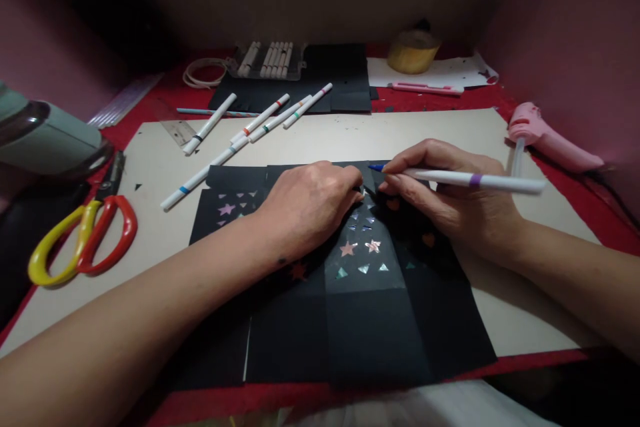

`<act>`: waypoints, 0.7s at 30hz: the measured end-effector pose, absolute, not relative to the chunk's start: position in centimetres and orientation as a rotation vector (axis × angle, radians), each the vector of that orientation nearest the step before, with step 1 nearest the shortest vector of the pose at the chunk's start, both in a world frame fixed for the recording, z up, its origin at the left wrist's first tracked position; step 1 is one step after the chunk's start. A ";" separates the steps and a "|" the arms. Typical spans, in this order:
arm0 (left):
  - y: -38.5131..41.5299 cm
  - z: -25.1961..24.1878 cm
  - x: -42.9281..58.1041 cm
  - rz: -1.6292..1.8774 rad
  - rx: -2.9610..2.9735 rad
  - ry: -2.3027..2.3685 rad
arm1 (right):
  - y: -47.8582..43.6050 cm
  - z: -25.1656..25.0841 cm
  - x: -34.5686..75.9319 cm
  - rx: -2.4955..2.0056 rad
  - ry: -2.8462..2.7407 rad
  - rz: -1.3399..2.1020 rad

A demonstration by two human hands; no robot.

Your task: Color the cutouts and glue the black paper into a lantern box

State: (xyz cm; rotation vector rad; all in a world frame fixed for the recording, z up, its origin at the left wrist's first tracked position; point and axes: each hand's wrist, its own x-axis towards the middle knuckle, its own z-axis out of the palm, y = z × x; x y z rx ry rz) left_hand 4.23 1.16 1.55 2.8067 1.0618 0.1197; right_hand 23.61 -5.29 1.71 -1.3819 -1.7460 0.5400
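Note:
My right hand (450, 193) grips a white marker (505, 183) with a purple band. Its blue tip points left, above the top part of a folded black card (370, 333). Across the card lies my left arm, and my left hand (315, 203) rests near its upper edge with the fingers curled. What those fingers hold, if anything, is hidden. Small cut-outs run over the card: a shiny star (347, 249), triangles such as the greenish one (341, 273), and an orange heart (429, 239) on the right panel. My left forearm covers part of the left panels.
Several white markers (210, 123) lie behind the card on a pale board (430, 130). Scissors (83, 240) with yellow and red handles are at left. A pink glue gun (555, 140) sits at right. Farther back are a marker case (270, 61), tape roll (414, 52) and pink cutter (425, 89).

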 end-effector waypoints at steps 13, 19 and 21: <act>0.7 1.6 4.5 0.094 2.845 1.100 | -5.5 2.0 23.2 -1.379 -1.862 0.440; 0.8 1.6 4.5 0.127 2.870 1.070 | -5.3 1.7 23.1 -1.399 -1.856 0.487; 0.9 1.6 4.5 0.123 2.856 1.066 | -5.3 1.7 23.0 -1.413 -1.859 0.477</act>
